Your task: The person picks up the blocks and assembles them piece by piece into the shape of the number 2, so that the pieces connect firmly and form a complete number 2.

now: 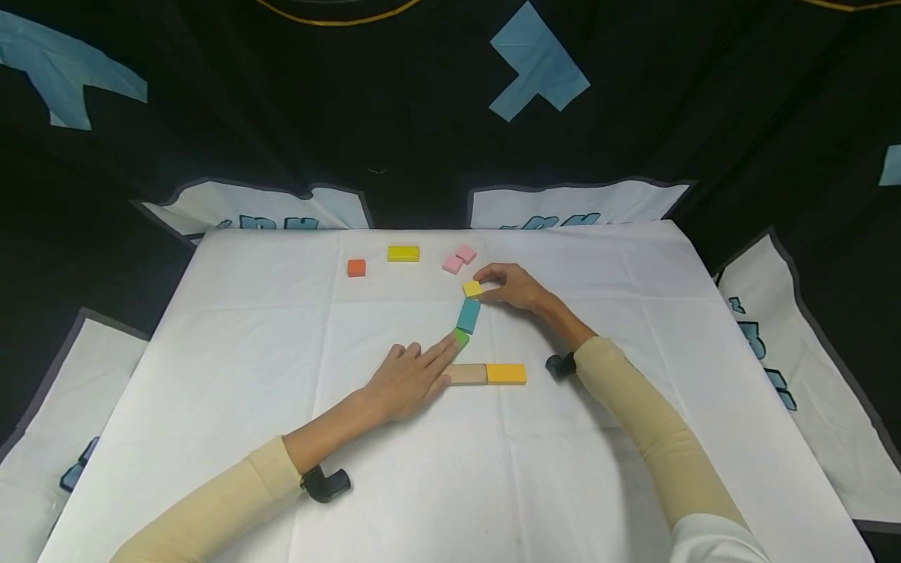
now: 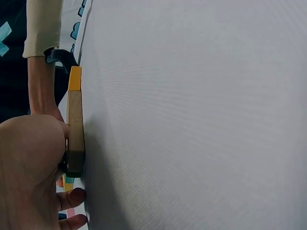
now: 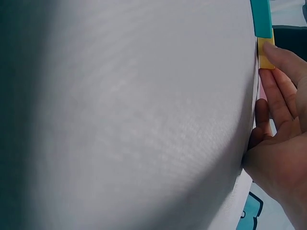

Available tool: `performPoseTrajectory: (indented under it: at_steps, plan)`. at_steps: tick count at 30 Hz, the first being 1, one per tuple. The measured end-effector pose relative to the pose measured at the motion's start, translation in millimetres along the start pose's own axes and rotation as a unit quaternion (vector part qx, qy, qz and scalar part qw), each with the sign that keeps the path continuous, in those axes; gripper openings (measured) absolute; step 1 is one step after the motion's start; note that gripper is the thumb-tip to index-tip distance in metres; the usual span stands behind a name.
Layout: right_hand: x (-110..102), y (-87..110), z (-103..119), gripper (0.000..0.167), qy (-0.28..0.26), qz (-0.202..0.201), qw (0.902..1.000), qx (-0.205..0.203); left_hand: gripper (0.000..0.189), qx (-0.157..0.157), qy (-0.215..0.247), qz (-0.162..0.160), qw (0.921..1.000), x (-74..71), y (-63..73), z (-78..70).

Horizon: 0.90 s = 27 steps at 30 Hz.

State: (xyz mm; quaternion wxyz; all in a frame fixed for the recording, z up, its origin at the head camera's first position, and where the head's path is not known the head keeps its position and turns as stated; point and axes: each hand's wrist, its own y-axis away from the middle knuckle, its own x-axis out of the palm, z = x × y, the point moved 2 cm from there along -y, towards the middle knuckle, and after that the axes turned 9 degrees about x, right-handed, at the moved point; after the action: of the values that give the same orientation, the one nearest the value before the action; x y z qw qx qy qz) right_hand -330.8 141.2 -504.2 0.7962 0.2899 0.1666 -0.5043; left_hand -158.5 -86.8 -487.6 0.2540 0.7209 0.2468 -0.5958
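A row of blocks runs up the middle of the table in the head view. My right hand point(image 1: 512, 286) pinches a small yellow block point(image 1: 472, 289) between thumb and fingers, at the far end of a teal block point(image 1: 468, 316). In the right wrist view the yellow block point(image 3: 266, 53) meets the end of the teal block point(image 3: 261, 19). With fingers stretched out, my left hand point(image 1: 407, 381) touches a green block point(image 1: 461, 338) at the teal block's near end. Its thumb lies by a plain wooden block point(image 1: 468, 374), which is joined end to end with an orange-yellow block point(image 1: 506, 374).
Two pink blocks point(image 1: 454, 263) lie just beyond the right hand. Farther left are a long yellow block point(image 1: 403, 254) and an orange-red block point(image 1: 356, 268). White cloth point(image 1: 232, 367) covers the table, and dark curtains point(image 1: 317, 102) hang behind it.
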Motion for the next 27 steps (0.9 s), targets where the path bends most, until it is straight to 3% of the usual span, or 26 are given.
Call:
performPoseTrajectory:
  at_steps: [27]
  plan:
    - [0.4, 1.8, 2.1, 0.038, 0.006, 0.000, 1.0000, -0.005, 0.060, 0.003, -0.002, 0.002, 1.0000, -0.4, -0.8, 0.5]
